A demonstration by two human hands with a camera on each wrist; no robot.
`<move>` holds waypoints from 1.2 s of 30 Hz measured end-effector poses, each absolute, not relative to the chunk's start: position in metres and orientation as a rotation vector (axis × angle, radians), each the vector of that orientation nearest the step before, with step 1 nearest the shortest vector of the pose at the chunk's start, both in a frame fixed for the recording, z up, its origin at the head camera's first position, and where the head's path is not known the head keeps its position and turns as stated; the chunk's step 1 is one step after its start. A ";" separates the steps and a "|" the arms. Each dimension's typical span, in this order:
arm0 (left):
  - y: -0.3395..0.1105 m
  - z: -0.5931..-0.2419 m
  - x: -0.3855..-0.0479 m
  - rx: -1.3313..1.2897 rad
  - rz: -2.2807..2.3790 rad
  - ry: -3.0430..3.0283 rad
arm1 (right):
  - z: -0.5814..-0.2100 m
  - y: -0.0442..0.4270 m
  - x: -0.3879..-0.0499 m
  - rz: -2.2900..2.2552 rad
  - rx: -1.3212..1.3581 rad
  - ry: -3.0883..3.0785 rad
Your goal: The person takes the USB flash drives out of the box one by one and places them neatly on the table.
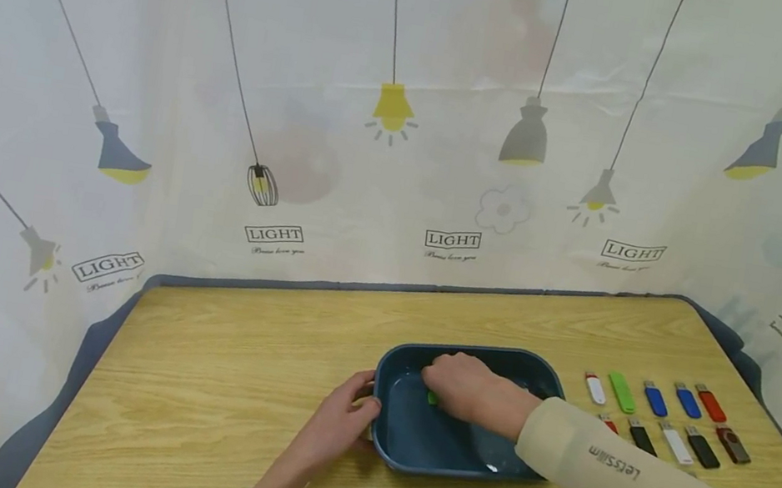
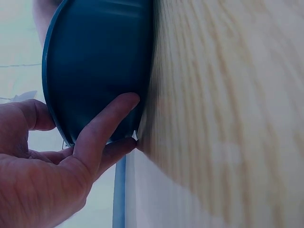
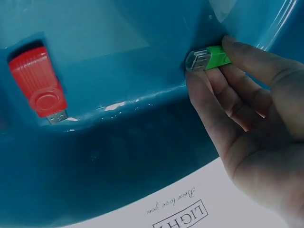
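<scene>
A dark blue plastic tub (image 1: 432,448) sits on the wooden table. Inside it, my right hand (image 1: 461,383) pinches a green USB flash drive (image 3: 218,57) between thumb and fingers, its clear-capped end close to the tub's floor. In the right wrist view, a red swivel USB flash drive (image 3: 39,83) lies on the tub's bottom, apart from the hand. My left hand (image 1: 334,421) holds the tub at its left end, the thumb near the rim and the fingers against the outer wall (image 2: 99,57). My right forearm hides part of the tub's right side.
Right of the tub, several USB flash drives lie in two rows on the table (image 1: 228,371), among them a green one (image 1: 621,392), a blue one (image 1: 656,399), a red one (image 1: 712,403) and a black one (image 1: 702,448). A lamp-printed curtain (image 1: 369,190) hangs around the table.
</scene>
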State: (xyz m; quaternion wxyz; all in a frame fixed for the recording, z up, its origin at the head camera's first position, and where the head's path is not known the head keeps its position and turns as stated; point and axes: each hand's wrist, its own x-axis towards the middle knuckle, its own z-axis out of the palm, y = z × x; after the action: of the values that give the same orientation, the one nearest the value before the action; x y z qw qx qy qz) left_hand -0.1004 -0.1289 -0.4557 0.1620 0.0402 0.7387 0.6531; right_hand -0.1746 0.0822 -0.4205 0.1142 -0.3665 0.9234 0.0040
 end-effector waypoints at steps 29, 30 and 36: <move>-0.126 -0.455 -0.100 0.100 1.866 2.128 | -0.371 0.112 -0.162 -0.425 -1.060 2.696; -0.126 -0.455 -0.100 0.099 1.868 2.132 | -0.369 0.113 -0.160 -0.437 -1.058 2.701; -0.124 -0.456 -0.100 0.093 1.876 2.125 | -0.356 0.124 -0.148 -0.509 -1.061 2.769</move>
State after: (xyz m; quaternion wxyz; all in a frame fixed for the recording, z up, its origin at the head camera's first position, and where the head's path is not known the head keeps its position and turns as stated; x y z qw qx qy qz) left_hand -0.1004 -0.1245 -0.4559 0.1521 0.0323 0.7406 0.6537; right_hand -0.1479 0.1241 -0.3563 0.0665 -0.3518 0.9183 -0.1687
